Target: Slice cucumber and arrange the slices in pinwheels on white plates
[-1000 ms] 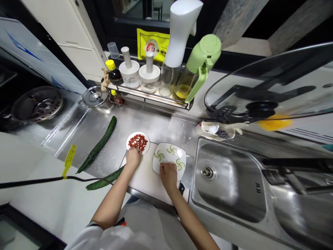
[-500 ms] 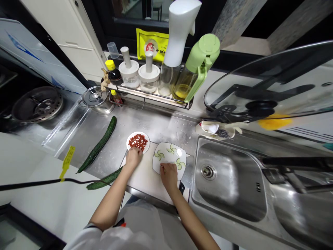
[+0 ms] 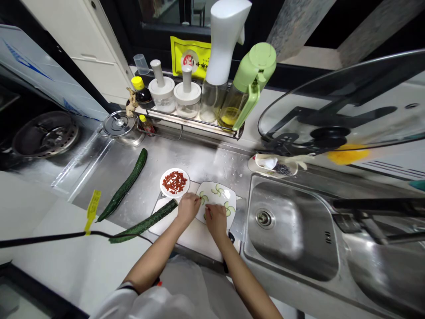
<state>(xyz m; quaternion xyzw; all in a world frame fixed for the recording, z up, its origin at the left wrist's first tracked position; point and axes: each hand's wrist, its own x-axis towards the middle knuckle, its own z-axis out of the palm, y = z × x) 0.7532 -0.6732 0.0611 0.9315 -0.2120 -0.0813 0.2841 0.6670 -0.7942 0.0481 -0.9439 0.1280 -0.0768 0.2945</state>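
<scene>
My left hand (image 3: 188, 208) is pinched at the left rim of a white square plate (image 3: 231, 195), with a tiny red goji berry just visible at its fingertips. Thin green cucumber slices (image 3: 218, 190) lie on that plate in pinwheel clusters. Over the plate's lower part, my right hand (image 3: 216, 220) has its fingers curled together; what they hold, if anything, is hidden. A round white plate of red goji berries (image 3: 175, 181) sits to the left. Beneath both hands is a pale cutting board (image 3: 195, 236). One cut cucumber (image 3: 149, 223) rests partly on the board.
A whole cucumber (image 3: 125, 184) lies farther left, near a lidded steel pot (image 3: 123, 130). Behind stands a rack (image 3: 195, 123) of seasoning jars and bottles. To the right is a steel sink (image 3: 292, 230). A knife handle (image 3: 231, 237) shows beside the right wrist.
My left hand has moved right from the goji berry plate to the square plate's edge, uncovering the berries and the cut cucumber's end. My right hand stays nearly in place.
</scene>
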